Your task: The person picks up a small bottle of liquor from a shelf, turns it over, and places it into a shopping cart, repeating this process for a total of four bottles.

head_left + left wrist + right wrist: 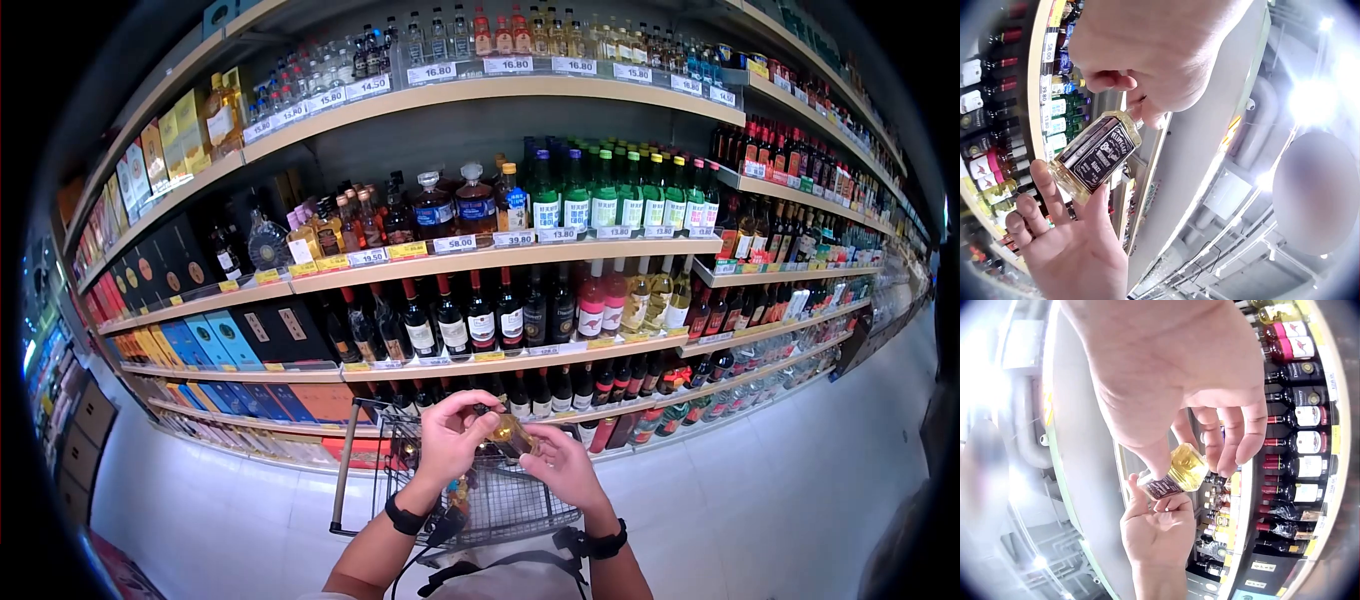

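Observation:
Both hands hold a small whisky bottle with golden liquid and a black label, tilted in front of the body above a shopping cart. My left hand pinches it at the neck end, as the left wrist view shows, with the cap hidden by the fingers. The bottle's base end lies between the thumb and fingers of my right hand. In the left wrist view the label faces the camera, white print on black. Through the bottom of the bottle, the right wrist view shows the yellow liquid.
The wire shopping cart stands just below the hands, some small colourful items in it. Ahead, long curved shelves carry many bottles and boxes with price tags. Pale floor stretches to the right.

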`<move>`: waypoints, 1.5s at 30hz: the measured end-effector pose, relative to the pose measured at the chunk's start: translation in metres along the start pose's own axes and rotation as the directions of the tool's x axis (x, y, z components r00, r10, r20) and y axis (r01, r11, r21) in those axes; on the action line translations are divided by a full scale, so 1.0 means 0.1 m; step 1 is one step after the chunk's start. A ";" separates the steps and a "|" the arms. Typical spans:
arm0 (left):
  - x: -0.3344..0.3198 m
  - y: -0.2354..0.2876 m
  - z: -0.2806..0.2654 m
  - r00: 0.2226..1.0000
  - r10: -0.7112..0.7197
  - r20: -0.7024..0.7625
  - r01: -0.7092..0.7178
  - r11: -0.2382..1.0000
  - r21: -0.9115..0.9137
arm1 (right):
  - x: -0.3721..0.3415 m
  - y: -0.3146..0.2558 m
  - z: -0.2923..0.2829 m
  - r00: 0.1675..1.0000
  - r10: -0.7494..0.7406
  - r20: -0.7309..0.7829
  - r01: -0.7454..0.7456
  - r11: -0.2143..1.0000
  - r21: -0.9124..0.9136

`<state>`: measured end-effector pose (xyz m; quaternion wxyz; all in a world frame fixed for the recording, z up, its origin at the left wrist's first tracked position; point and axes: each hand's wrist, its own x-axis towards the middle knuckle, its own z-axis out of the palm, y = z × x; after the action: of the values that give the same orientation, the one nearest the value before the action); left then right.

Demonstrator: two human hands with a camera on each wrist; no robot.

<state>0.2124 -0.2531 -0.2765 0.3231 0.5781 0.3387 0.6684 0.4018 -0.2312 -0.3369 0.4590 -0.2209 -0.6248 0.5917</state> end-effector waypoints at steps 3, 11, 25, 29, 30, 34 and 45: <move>-0.03 -0.01 0.02 1.000 -0.024 -0.004 0.024 1.000 0.001 | -0.04 0.08 -0.03 0.999 0.021 0.050 -0.021 1.000 0.018; -0.06 -0.03 0.16 0.994 -0.110 0.025 0.112 0.990 -0.090 | -0.08 0.20 -0.07 0.999 0.021 0.034 -0.023 0.998 0.064; 0.01 -0.35 0.26 0.978 -0.195 0.067 0.199 0.979 -0.053 | 0.02 0.05 -0.14 0.999 0.010 -0.046 -0.005 0.994 0.108; 0.11 -0.27 0.28 0.976 -0.217 0.033 0.219 0.972 -0.088 | 0.10 0.03 -0.17 0.999 0.045 0.019 -0.048 0.979 0.198; 0.12 -0.26 0.29 0.969 -0.246 0.014 0.246 0.964 -0.100 | 0.13 0.06 -0.18 0.998 0.059 0.037 -0.066 0.966 0.250; 0.19 -0.43 0.27 0.967 -0.256 -0.022 0.251 0.960 -0.125 | 0.19 0.04 -0.18 0.988 0.128 0.091 -0.152 0.917 0.368; 0.22 -0.58 0.26 0.945 -0.327 -0.026 0.325 0.944 -0.053 | 0.22 0.19 -0.24 0.989 0.146 0.026 -0.143 0.895 0.423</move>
<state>0.2380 -0.2003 -0.3097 0.4371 0.4944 0.4191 0.6236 0.4064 -0.1970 -0.3506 0.4530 -0.1635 -0.4618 0.7449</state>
